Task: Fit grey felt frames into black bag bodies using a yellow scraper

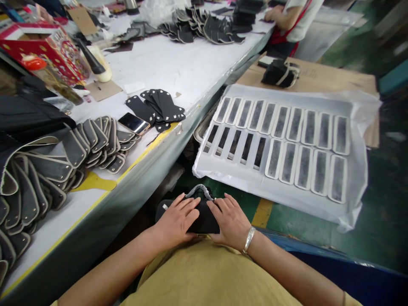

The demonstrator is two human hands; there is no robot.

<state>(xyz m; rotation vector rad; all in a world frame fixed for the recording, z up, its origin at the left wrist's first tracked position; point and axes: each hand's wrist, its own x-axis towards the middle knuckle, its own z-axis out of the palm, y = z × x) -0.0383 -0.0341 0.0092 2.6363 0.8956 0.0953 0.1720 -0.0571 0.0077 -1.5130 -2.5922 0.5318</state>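
Close to my body, a small black handbag with a grey handle that looks wrapped in plastic is between my two hands. My left hand is closed on its left side, fingers over the top. On the right side my right hand grips it the same way, with a silver bracelet on the wrist. The black piece's underside is out of sight. At its left end, by my left hand, a dark flap shows a small white patch.
A long white table runs along the left with stacked grey-edged pieces, black cut pieces and a phone. At right, a white-lined board carries rows of framed strips. A co-worker stands beyond.
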